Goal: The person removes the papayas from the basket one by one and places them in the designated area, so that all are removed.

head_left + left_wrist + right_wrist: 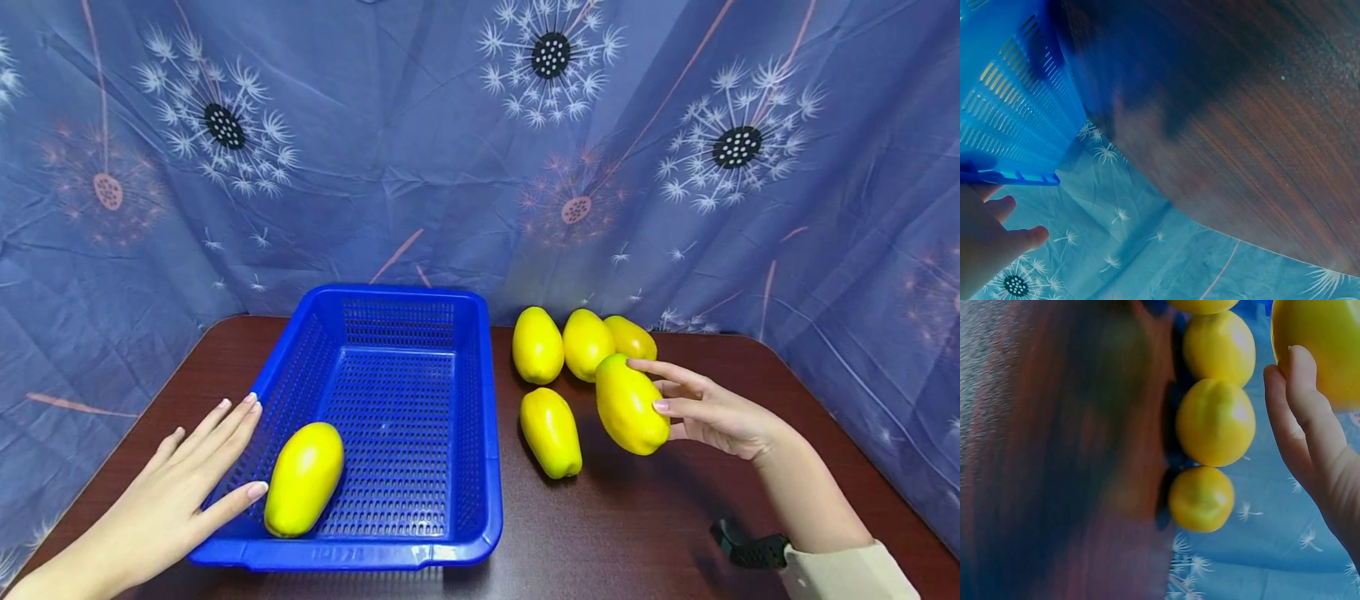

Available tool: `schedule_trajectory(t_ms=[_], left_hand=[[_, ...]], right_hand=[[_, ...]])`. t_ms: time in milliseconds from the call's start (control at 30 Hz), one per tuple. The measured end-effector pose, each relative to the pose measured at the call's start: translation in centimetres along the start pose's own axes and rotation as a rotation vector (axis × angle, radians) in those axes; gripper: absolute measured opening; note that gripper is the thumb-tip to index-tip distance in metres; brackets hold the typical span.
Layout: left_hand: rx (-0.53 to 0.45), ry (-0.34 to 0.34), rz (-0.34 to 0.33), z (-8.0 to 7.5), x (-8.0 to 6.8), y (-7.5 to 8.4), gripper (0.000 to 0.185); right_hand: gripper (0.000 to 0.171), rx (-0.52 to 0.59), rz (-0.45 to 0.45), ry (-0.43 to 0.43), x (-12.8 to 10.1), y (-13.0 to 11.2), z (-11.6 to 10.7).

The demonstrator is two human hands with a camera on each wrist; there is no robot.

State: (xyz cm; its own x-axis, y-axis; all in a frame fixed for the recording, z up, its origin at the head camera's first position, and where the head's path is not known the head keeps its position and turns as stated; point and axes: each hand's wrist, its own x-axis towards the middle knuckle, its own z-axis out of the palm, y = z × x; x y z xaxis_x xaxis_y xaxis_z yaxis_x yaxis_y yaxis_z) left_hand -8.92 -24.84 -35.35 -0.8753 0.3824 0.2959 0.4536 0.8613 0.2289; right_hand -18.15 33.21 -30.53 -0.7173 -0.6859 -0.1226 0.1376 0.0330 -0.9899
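My right hand [708, 410] holds a yellow oval fruit [630, 406] just above the brown table, fingers along its right side; the right wrist view shows the fingers [1307, 406] against that fruit [1325, 347]. My left hand [198, 471] lies flat with straight fingers against the left wall of a blue plastic basket [345, 554]. One yellow fruit [303, 477] lies inside the basket at its front left corner. In the left wrist view my left hand [994, 240] sits beside the basket's rim [1010, 178].
Three yellow fruits [537, 344] [587, 342] [633, 337] stand in a row behind my right hand, and one more [551, 432] lies beside the basket. A blue flowered cloth [420, 167] hangs behind the table [645, 533].
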Motion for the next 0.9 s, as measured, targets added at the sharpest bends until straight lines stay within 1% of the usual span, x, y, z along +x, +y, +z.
schedule_trajectory(t_ms=[100,467,733,900], left_hand=[[-0.004,-0.004,-0.002,0.0,0.0,0.0,0.078],[-0.005,0.0,0.005,0.0,0.0,-0.1,0.078],[0.003,-0.006,0.005,-0.1,0.0,0.0,0.078],[0.01,-0.005,0.01,-0.1,0.0,-0.1,0.078]], right_hand=[[0.054,0.005,0.008,0.01,-0.1,0.6,-0.1],[0.054,0.055,0.021,-0.016,-0.1,2.9,-0.4],[0.053,0.034,0.097,0.037,0.2,4.8,-0.8],[0.051,0.009,0.143,0.07,0.6,5.5,-0.9]])
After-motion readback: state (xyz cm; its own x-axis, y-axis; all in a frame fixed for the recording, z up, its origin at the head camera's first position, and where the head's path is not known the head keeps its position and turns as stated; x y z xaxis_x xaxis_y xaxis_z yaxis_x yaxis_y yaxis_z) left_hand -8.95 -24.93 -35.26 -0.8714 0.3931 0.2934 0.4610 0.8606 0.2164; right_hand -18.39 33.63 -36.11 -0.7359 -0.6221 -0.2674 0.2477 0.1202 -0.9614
